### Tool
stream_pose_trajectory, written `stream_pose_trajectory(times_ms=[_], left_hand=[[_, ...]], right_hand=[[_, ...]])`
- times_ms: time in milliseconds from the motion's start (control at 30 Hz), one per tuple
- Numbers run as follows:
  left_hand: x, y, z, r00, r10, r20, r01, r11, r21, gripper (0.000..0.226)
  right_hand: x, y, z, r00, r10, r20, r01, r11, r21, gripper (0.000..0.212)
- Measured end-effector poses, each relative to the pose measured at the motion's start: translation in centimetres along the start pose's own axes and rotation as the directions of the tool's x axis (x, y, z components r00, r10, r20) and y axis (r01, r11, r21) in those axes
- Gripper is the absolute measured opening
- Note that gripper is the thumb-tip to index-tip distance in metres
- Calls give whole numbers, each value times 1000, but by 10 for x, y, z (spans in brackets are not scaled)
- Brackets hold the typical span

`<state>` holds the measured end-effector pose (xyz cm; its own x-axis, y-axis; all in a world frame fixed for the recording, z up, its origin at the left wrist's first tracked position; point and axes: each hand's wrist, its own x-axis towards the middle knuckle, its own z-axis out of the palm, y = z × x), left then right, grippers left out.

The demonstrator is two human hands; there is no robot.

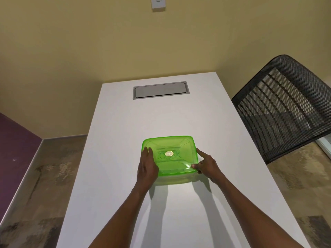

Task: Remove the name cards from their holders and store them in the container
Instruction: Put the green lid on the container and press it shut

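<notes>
The left hand (147,164) is laid flat, fingers straight and together, on the left part of the green lid (170,154), with the fingertips (147,150) reaching toward its far-left corner. The right hand (206,165) is set against the lid's near-right corner: the thumb is pressed on the rim there and the index finger is stretched along the right edge, while the other fingers are curled beneath, out of sight; whether the rim is truly pinched cannot be told. Between the two hands sits the translucent green plastic container (172,179), closed by that lid, with a small round gold sticker (169,153) at its middle. It is judged to be light, thin-walled and somewhat flexible, with a smooth surface that could slide on the tabletop, so the body is best steadied by one hand while a corner of the lid is peeled up by the other; the corners are likely the easiest places to be taken hold of. No name cards or holders are to be seen, and the contents cannot be made out through the lid. Beyond the hands, a grey cable hatch (160,90) is set into the white table (206,119), well apart from the container. To the right of the right hand, past the table's edge, a black mesh chair back (286,106) stands. Nothing lies in the way of the lid being lifted.
</notes>
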<state>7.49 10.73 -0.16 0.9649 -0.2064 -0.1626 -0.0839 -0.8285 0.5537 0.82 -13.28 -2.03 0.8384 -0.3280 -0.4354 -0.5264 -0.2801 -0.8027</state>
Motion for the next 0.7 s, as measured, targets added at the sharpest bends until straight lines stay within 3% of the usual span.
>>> stream_pose_trajectory(times_ms=[67, 233, 367, 567, 700], left_hand=[[6, 9, 3, 995, 91, 25, -93, 995, 45, 70], [21, 31, 13, 954, 66, 292, -173, 918, 357, 111], [26, 37, 17, 941, 29, 338, -181, 886, 427, 109], [29, 41, 20, 932, -19, 362, -159, 877, 454, 109], [29, 40, 22, 932, -19, 361, -156, 879, 450, 109]], right_hand=[[1, 1, 0, 1000, -11, 4, 11, 1000, -11, 86], [5, 6, -1, 999, -32, 16, 32, 999, -27, 86], [10, 5, -3, 1000, -17, 22, 19, 998, -56, 84], [51, -18, -8, 985, 50, -165, -44, 998, 38, 35], [82, -36, -6, 981, 82, -174, -69, 994, 83, 33]])
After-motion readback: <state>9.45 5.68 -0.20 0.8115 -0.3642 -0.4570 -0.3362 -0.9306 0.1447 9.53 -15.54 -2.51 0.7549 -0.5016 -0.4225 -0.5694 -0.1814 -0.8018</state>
